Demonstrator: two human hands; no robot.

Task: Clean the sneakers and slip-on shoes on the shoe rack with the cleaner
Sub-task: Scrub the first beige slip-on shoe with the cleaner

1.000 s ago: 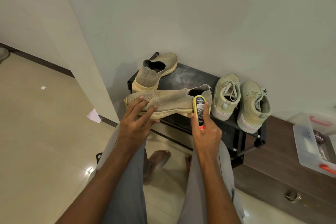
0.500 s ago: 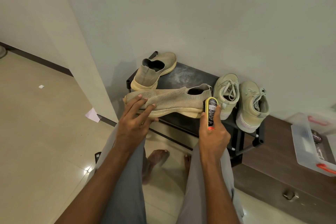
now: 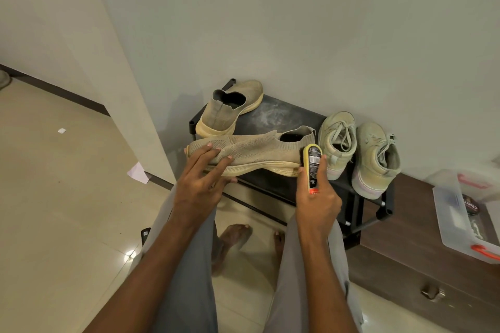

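The black shoe rack (image 3: pixel 273 116) is standing against the wall and serving as the landmark here. To its right, a dark wooden cabinet (image 3: pixel 422 246) is carrying a clear plastic box (image 3: pixel 457 227) with orange clips; a dark tin inside is showing pale lettering too blurred to read.

On the right end of the rack, 2 pale laced sneakers (image 3: pixel 357 149) are standing side by side, toes to the wall. At the rack's back left, 1 beige slip-on shoe (image 3: pixel 230 108) is resting untouched by either hand.

Over the rack's front edge, the second beige knit slip-on (image 3: pixel 257 149) is lying lengthwise. The left hand (image 3: pixel 200 184) is steadying it, fingers straight and spread across the toe, thumb hidden. The right hand (image 3: pixel 318 197) is gripping the yellow-edged shoe brush (image 3: pixel 312 165), its dark bristles meeting the heel. A barcode and small print are showing on the brush's black label, with a red patch near the palm; none of the wording is legible.

Judging by this, work is sitting at shoe 1 of 4: heel brushing is under way, and the other 3 shoes appear still to need cleaning.
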